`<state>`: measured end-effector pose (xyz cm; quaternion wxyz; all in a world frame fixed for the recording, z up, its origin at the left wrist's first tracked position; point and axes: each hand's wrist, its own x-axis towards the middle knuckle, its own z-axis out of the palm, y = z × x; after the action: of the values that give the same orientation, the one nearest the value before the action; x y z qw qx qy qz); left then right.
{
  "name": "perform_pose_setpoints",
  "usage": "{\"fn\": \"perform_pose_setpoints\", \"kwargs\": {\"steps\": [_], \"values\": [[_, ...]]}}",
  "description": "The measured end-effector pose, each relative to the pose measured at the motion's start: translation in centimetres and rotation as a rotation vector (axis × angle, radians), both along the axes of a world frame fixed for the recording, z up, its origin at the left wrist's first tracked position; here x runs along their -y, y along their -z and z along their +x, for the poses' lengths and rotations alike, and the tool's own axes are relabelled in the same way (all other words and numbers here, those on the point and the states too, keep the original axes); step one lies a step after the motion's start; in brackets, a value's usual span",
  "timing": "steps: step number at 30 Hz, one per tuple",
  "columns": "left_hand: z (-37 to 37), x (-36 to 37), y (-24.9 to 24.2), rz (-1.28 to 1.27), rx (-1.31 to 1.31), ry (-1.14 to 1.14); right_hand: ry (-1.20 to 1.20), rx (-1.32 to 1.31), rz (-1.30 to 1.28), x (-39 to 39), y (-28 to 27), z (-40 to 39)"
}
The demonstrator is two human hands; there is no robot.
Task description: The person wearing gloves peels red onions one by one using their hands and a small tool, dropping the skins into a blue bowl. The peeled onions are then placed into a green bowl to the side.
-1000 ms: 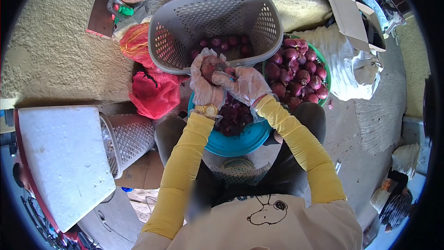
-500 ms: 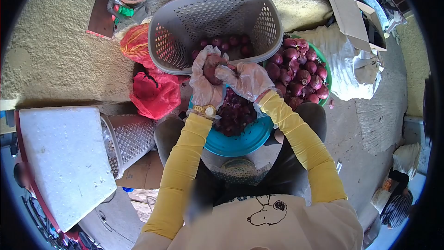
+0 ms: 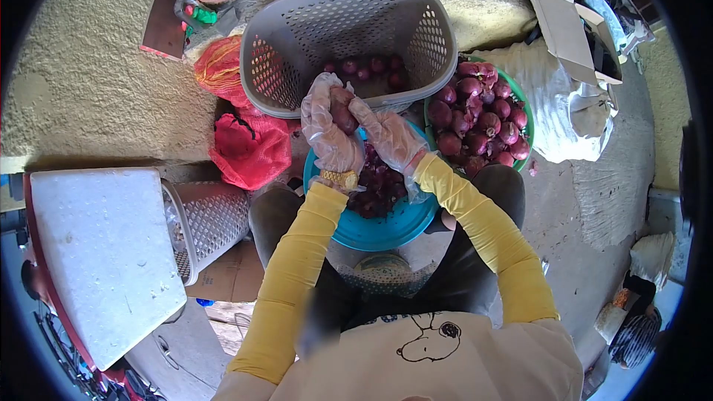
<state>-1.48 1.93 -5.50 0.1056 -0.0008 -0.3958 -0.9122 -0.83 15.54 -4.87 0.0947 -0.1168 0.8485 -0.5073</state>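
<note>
1. One red onion [image 3: 342, 109] sits clamped between the gloved fingers [image 3: 324, 108] of the left hand [image 3: 330, 137].
2. The right hand [image 3: 386, 136] pinches the onion's right side.
3. Below lies one teal bowl [image 3: 386, 226] of peels; beyond, one grey basket [image 3: 349, 18]; at right, one green bowl [image 3: 524, 115].

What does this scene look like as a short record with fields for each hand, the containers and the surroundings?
left hand: left hand in a clear plastic glove, holding the dark red onion
right hand: right hand in a clear plastic glove, fingers on the same onion
below hands: round teal plastic bowl with purple peels
ahead: grey perforated plastic basket holding a few peeled onions
right side: green round bowl piled with red onions
left side: red mesh sack, white foam slab
</note>
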Motion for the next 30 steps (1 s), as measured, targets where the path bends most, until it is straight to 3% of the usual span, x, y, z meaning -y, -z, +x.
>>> {"fn": "perform_pose_setpoints", "kwargs": {"steps": [2,3,5,6,8,9,11,14,19,21,23,27,29,30], "values": [[-0.1,-0.7,-1.1,0.012,0.005,0.001,-0.023,-0.336,-0.026,-0.1,0.9,0.3],[-0.1,-0.9,-1.8,0.022,0.01,0.002,-0.024,-0.337,-0.026,-0.4,1.9,0.0],[-0.3,-0.6,-2.5,0.077,0.054,0.081,-0.079,-0.138,-0.057,-1.2,3.7,-1.0],[-0.3,-0.5,-2.7,0.132,0.1,0.161,-0.078,-0.138,-0.056,-1.1,1.9,-0.9],[0.0,-0.6,-1.7,0.125,0.095,0.111,-0.008,0.158,0.151,-0.6,-3.7,-0.4],[0.1,-0.6,-1.3,0.116,0.09,0.063,-0.007,0.159,0.15,-0.6,-2.8,-0.1],[0.1,-0.4,-1.7,0.067,0.128,0.016,-0.17,-0.352,0.097,-0.6,0.5,0.5],[0.1,-0.9,-1.9,0.017,0.085,-0.071,-0.127,-0.391,0.131,0.0,3.2,0.6],[0.4,-1.1,-1.6,-0.025,0.02,-0.134,-0.113,-0.424,0.006,0.5,1.8,1.6],[0.5,-1.4,-1.6,-0.16,-0.036,-0.226,-0.106,-0.42,-0.033,0.6,1.5,1.6],[0.3,-1.2,-1.8,-0.102,-0.025,-0.184,-0.085,-0.41,0.1,0.6,1.2,1.4],[0.4,-1.5,-2.8,-0.002,0.006,-0.168,-0.088,-0.261,0.086,1.3,3.8,1.0],[0.4,-1.2,-2.7,-0.025,0.012,-0.173,-0.146,-0.558,0.233,2.1,8.2,1.1],[0.5,-1.0,-2.8,-0.049,0.019,-0.173,-0.149,-0.557,0.232,2.3,7.6,1.2]]}}
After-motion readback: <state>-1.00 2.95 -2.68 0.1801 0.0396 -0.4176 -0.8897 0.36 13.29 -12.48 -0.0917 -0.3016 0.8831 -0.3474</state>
